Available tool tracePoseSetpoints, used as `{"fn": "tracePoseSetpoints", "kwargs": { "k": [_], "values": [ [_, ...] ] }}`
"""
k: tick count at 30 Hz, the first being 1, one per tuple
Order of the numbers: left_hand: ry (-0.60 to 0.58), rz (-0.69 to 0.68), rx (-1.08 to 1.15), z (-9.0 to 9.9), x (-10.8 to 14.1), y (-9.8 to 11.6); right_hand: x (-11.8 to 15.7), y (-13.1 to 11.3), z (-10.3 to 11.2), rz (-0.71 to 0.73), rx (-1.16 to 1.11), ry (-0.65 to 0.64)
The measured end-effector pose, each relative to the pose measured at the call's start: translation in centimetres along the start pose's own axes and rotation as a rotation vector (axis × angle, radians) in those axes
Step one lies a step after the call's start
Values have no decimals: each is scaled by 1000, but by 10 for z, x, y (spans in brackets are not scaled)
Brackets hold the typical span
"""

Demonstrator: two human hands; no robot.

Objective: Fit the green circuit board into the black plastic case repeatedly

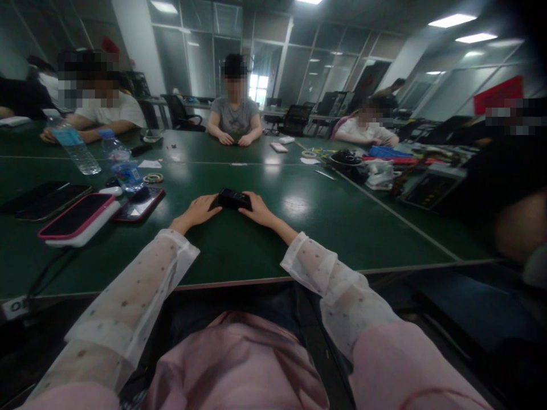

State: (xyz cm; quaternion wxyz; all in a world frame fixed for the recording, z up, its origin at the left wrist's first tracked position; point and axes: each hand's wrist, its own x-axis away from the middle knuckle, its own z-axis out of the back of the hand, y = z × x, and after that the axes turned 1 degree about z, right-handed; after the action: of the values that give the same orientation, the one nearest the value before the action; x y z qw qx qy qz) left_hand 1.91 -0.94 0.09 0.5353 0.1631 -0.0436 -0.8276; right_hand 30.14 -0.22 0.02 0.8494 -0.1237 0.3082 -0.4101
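Note:
A small black box-shaped device (234, 199) rests on the green table in front of me; its exact kind is not clear. My left hand (200, 211) is at its left end, fingers along the far side and thumb on the near side. At the opposite end, my right hand (258, 210) grips the device in the same way, thumb in front. Both forearms, in sheer dotted sleeves, reach over the table's near edge.
Left of my hands lie a pink-rimmed phone (79, 216), another phone (140, 204) and water bottles (123, 165). A tape roll (153, 178) sits beyond them. A pen (325, 175) and a cluttered pile with a metal-cased box (433, 185) are to the right. Several people sit around the table (342, 228).

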Motion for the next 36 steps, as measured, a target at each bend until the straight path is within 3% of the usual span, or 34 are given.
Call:
{"fn": "tracePoseSetpoints", "kwargs": {
  "k": [13, 27, 36],
  "values": [
    [23, -10, 12, -3, -1, -3, -1, 6, -5, -49, -13, 21],
    [52, 16, -23, 6, 5, 13, -1, 9, -4, -45, -5, 44],
    [-88, -9, -62, -1, 0, 2, -1, 4, -2, -28, -22, 27]
  ]
}}
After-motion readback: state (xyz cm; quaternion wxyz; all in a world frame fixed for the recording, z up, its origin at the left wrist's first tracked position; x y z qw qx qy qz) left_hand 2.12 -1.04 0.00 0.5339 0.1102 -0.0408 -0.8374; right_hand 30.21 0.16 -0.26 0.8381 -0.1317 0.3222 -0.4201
